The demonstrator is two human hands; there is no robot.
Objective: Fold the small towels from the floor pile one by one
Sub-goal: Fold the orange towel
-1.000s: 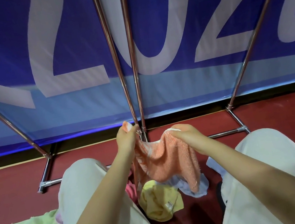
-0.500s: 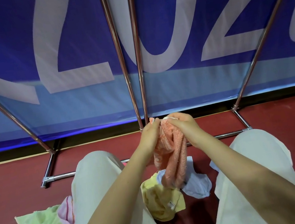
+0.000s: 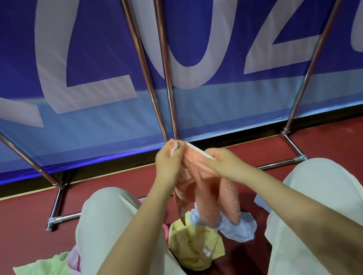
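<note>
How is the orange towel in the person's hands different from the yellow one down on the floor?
The orange towel is held up in the air, pinched at its top by the left hand and the right hand; the yellow towel lies untouched on the red floor. The orange towel hangs down in long folds, while the yellow towel sits crumpled in a low heap. The yellow towel shows a small white label; the orange one shows none. Both look like small, fluffy cloths.

Bare dark-red floor [image 3: 355, 137] lies open right of the crumpled yellow terry towel [image 3: 193, 243]. Beyond that towel, chrome rack tubes [image 3: 165, 68] bar passage; pale trousered knees [image 3: 108, 221] flank it; a lilac towel [image 3: 239, 229] touches its right edge.
</note>
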